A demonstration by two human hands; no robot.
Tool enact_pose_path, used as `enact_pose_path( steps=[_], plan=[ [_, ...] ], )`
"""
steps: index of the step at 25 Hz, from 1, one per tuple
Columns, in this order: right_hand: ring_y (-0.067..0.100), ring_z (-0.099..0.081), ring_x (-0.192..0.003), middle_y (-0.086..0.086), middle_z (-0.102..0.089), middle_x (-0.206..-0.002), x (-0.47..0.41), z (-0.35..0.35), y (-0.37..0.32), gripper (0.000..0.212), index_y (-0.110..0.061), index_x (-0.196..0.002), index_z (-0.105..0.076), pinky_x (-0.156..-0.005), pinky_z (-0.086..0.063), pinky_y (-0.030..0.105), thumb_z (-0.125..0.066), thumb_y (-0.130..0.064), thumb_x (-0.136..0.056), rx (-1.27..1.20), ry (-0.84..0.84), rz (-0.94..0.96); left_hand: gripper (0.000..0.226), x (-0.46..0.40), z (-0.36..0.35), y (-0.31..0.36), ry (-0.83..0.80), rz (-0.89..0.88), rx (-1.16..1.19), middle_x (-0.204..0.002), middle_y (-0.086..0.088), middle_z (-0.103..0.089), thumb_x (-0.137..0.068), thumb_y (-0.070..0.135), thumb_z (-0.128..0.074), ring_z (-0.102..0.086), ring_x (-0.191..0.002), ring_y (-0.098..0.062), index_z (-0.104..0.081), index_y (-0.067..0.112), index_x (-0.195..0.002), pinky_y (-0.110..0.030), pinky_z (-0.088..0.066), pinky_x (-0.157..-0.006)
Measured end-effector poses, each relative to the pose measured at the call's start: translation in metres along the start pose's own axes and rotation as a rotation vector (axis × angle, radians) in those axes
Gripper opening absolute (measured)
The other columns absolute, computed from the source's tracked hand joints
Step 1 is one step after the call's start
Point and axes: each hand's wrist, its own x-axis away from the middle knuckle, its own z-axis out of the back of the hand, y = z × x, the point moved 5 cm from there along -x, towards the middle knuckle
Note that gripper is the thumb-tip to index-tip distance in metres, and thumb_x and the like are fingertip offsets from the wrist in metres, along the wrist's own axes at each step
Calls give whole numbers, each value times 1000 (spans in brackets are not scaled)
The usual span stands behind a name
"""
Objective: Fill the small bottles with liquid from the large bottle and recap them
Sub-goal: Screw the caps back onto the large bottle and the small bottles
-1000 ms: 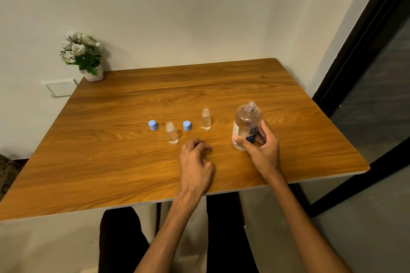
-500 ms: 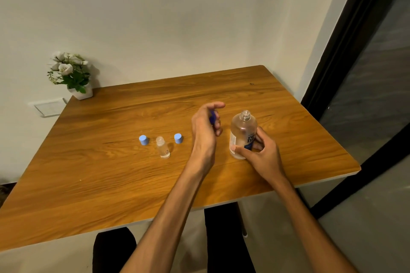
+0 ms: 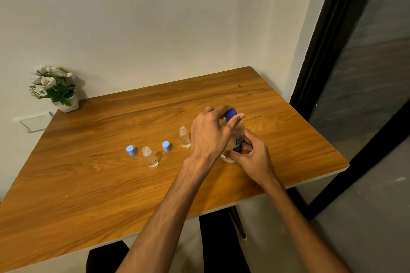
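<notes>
Clear big bottle [image 3: 236, 137] stands between both hands, right hand [image 3: 253, 155] wrapped round its lower body, left hand [image 3: 210, 133] pinching dark cap [image 3: 230, 115] at its neck; looks smooth, rigid, likely slippery, so grip low on label.

Two bare forearms, sleeveless as far as the frame's near edge, lean and long. Left hand [image 3: 209, 137] and right hand [image 3: 255, 157] bare too: no rings, no watch, no bands. Dark trousers [image 3: 224, 248] over both legs, seen below the near counter edge.
</notes>
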Motion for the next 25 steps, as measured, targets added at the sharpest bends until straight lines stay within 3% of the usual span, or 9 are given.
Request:
enact_pose_path(
  steps=[4, 9, 13, 16, 19, 22, 25],
  plan=[
    [13, -74, -107, -10, -77, -117, -4, 2, 3, 72, -32, -137, -64, -84, -65, 49, -94, -20, -72, 40, -11, -3, 40, 4, -9, 3, 55, 24, 48, -100, 0, -74, -99, 56, -61, -64, -86, -13, -75, 21, -112, -31, -53, -72],
    [6, -71, -108, -15, -76, -116, -5, 4, 1, 77, -33, -136, -64, -84, -64, 40, -90, -43, -65, 75, -16, -3, 44, -3, -20, -11, -34, 36, 338, -106, 0, -72, -96, 55, -59, -63, -95, -13, -76, 17, -109, -35, -53, -83],
    [9, -71, -110, -11, -76, -117, -7, 4, 2, 79, -29, -137, -64, -88, -63, 44, -89, -45, -63, 85, -35, -13, 38, -1, -24, -16, -13, -17, 492, -116, 2, -76, -97, 47, -62, -68, -110, -12, -78, 17, -113, -40, -56, -95],
    [10, -70, -113, -11, -75, -120, -10, 4, 5, 81, -31, -135, -64, -94, -61, 46, -91, -44, -61, 102, -46, -49, 24, -8, -25, -18, -182, 10, 724, -112, 0, -80, -100, 29, -63, -71, -114, -16, -76, 11, -109, -43, -55, -99],
    [14, -69, -116, -9, -73, -124, -10, 3, 6, 85, -34, -137, -62, -98, -60, 48, -92, -46, -58, 84, -59, -95, 21, -9, -23, -13, -260, 20, 773, -112, -5, -79, -103, 21, -57, -71, -115, -24, -73, 8, -107, -49, -54, -102],
    [17, -67, -119, -8, -70, -130, -6, 1, 9, 89, -32, -140, -59, -100, -59, 49, -93, -47, -59, 64, -52, -147, 31, -3, -23, -13, -265, 34, 711, -125, 2, -75, -101, 28, -56, -66, -122, -13, -72, 14, -123, -41, -52, -106],
    [20, -65, -124, -3, -66, -139, 0, 0, 8, 91, -32, -146, -53, -102, -58, 50, -96, -38, -66, 104, -38, -183, 50, 4, -20, -17, -259, 83, 703, -144, 4, -65, -97, 33, -61, -58, -135, -10, -60, 22, -146, -40, -49, -112]
  ],
)
